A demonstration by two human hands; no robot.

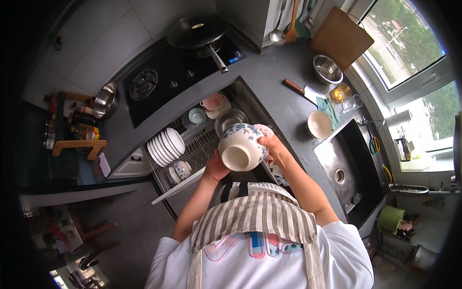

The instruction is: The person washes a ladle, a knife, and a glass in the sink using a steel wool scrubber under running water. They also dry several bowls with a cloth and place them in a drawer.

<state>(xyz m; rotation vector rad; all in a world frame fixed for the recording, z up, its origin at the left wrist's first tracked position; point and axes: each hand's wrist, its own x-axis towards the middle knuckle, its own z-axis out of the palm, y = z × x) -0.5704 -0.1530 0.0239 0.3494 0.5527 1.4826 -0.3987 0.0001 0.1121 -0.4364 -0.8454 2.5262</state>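
Between my two hands a white bowl with blue flowers (pixel 240 150) is tipped so its foot ring faces me. The fingers of my left hand (pixel 217 167) grip its left side. My right hand (pixel 273 145) holds the right side and has a pink cloth (pixel 264 130) against the bowl. Beneath them an open dish drawer (pixel 202 144) with wire racks holds a row of white plates (pixel 166 146). It also holds a flowered bowl (pixel 182 170), a small green bowl (pixel 197 115), a pink bowl (pixel 213 101) and a glass bowl (pixel 231 118).
A cleaver (pixel 301 90) lies on the grey counter, partly under a green cloth (pixel 327 110). Nearby are a white bowl (pixel 319 125), a steel bowl (pixel 327 69), drinking glasses (pixel 341 93) and the sink (pixel 339 173). A lidded pan (pixel 196 34) stands on the gas hob, its handle (pixel 218 59) pointing towards the drawer.
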